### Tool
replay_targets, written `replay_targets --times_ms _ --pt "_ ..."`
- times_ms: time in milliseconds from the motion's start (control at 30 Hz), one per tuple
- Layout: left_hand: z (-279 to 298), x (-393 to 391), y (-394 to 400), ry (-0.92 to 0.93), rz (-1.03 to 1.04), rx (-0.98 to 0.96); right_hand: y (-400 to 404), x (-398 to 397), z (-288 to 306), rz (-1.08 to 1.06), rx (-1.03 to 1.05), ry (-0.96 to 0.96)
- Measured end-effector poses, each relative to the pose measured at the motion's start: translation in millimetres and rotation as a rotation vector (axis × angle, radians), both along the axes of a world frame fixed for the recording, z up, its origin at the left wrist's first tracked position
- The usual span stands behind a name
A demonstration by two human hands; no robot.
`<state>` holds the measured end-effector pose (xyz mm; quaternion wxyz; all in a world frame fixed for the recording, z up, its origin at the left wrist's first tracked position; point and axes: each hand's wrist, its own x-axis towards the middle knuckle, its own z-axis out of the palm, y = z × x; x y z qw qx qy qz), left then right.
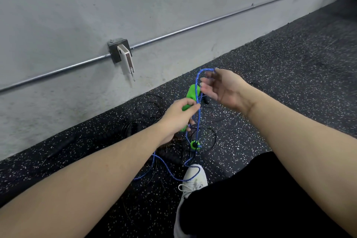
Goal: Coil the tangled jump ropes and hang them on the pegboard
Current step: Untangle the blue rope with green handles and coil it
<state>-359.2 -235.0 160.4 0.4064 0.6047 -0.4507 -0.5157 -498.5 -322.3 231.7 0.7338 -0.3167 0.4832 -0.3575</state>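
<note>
A limp, light blue jump rope (pixel 197 91), trailing to the floor (pixel 270 83), is gripped with its green handles (pixel 191 92) by the left hand (pixel 179 116) and looped over the right hand (pixel 222 87), whose fingers are loosely curled; the stiff handles are judged the surest hold.

Wall (pixel 77 6) occupies 10 to 1 o'clock; conduit (pixel 193 27) runs across it, with a junction box (pixel 116 49) at 11 o'clock and a device (pixel 126 60) hanging on the box. Floor (pixel 289 63) lies before the wall. Left hand (pixel 179 116) at centre, right hand (pixel 224 89) at its 2 o'clock, rope (pixel 197 91) between them. Loose cords (pixel 148 106) lie on the floor beneath the hands; shoe (pixel 193 179) at 6 o'clock, rope trailing over it.
</note>
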Motion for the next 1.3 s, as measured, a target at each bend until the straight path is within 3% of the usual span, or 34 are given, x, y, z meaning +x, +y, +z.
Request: replay_targets --times_ms 133,300,400,500,633,800,933,1033,1133,1300 --pt "11.0 7.6 -3.3 0.217 0.074 0.062 7.4 -9.7 -9.6 0.353 -0.190 0.576" --pt "29.9 10.3 -7.5 0.487 0.189 0.125 22.6 -2.5 -22.8 0.922 -0.437 0.887" --pt "36.2 16.1 -10.6 0.579 0.246 0.128 21.0 7.2 -26.7 0.958 -0.598 0.964" --pt "34.6 24.5 -11.4 0.496 0.296 0.053 18.8 14.8 -27.8 0.805 -0.662 0.861" --pt "19.9 32.2 -2.8 0.126 0.210 -0.018 17.2 23.1 -28.9 0.587 -0.473 0.474" --pt "-11.7 38.9 9.2 -0.180 -0.024 -0.060 9.1 20.5 -21.9 0.389 -0.289 0.237" --pt "-13.4 38.3 8.6 -0.173 -0.013 -0.066 8.0 16.5 -18.3 0.291 -0.214 0.133" --pt "-4.2 32.7 3.3 0.014 0.091 -0.023 9.2 17.7 -14.9 0.260 -0.157 0.055" --pt "5.3 27.0 2.0 0.240 0.146 -0.001 14.0 18.8 -17.8 0.335 -0.182 0.211" --pt "20.1 31.3 1.1 0.395 0.185 0.016 19.9 11.4 -24.7 0.712 -0.507 0.704"
